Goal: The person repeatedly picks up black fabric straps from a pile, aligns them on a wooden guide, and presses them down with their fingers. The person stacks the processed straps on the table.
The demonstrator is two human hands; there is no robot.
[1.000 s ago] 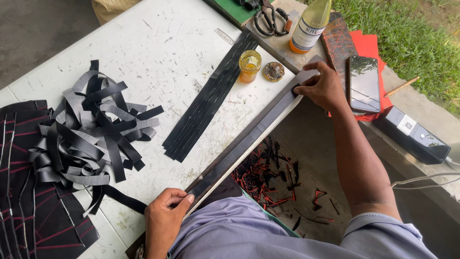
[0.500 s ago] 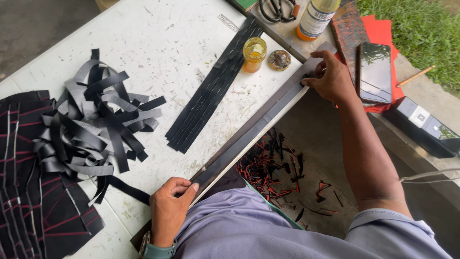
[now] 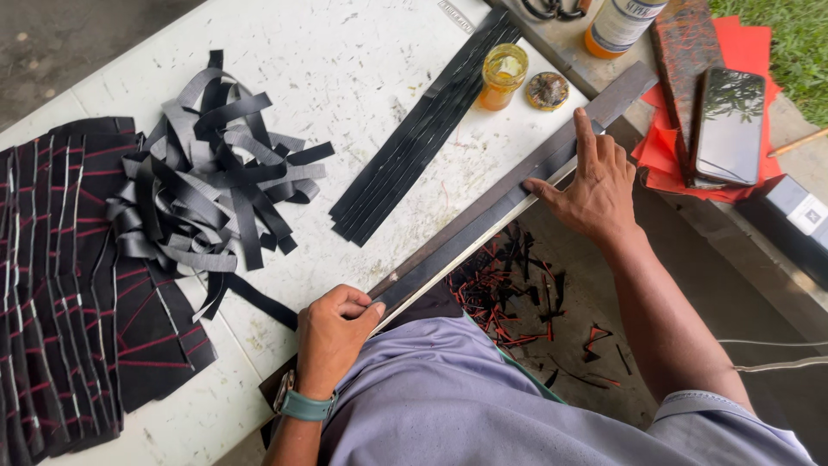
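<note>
A long dark strip [image 3: 483, 216] lies along the near edge of the white table [image 3: 345, 52], on top of a long flat bar. My left hand [image 3: 332, 332] pinches the strip's near end between thumb and fingers. My right hand [image 3: 595, 185] presses flat on the strip farther along, fingers spread, index finger pointing up the strip.
A bundle of straight black strips [image 3: 423, 129] lies mid-table, a tangled heap of dark strips [image 3: 207, 190] to its left, striped black sheets [image 3: 60, 276] at far left. A small amber jar [image 3: 503, 76], a round lid [image 3: 548, 91], a bottle [image 3: 621, 24] and a phone [image 3: 729, 125] on red sheets sit at the back right. Scraps [image 3: 509, 298] litter the ground.
My right hand has slid back down the strip toward me, from its far end near the red sheets. The left hand keeps its grip on the near end.
</note>
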